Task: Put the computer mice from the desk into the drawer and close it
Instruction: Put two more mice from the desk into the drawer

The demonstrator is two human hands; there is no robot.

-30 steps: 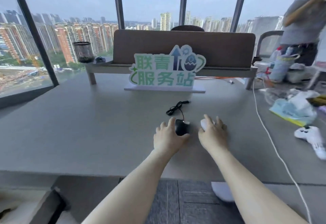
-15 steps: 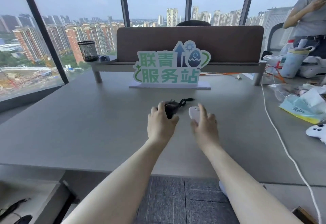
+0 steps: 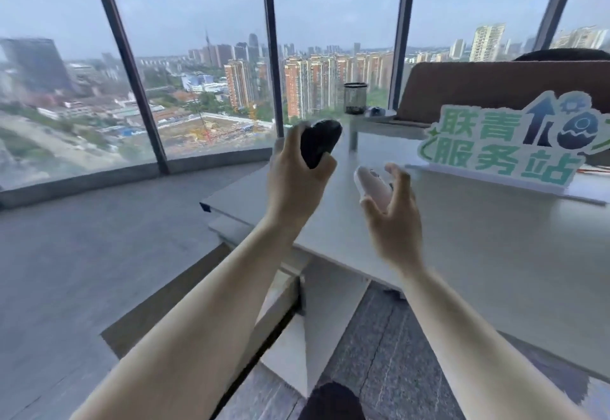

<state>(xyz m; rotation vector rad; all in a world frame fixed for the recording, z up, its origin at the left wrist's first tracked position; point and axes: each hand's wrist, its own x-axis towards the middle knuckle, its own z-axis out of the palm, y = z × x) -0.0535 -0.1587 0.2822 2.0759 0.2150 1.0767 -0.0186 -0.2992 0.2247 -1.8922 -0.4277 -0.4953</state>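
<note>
My left hand [image 3: 297,181] is raised above the desk's left corner and grips a black mouse [image 3: 319,145]. My right hand [image 3: 392,218] holds a white mouse [image 3: 371,185] just to the right of it, fingers curled around it. Both mice are lifted off the grey desk [image 3: 478,248]. Below the desk's left end a drawer unit [image 3: 284,294] shows under my left forearm; whether its drawer stands open I cannot tell. The black mouse's cable is not visible.
A green and white cut-out sign [image 3: 515,142] stands on the desk at the right, before a brown partition [image 3: 495,89]. A mesh pen cup [image 3: 355,97] sits on a low shelf. Tall windows and bare grey floor [image 3: 99,254] fill the left.
Both hands have lifted the mice off the desk. My view has swung left, toward the desk's left end and the windows.
</note>
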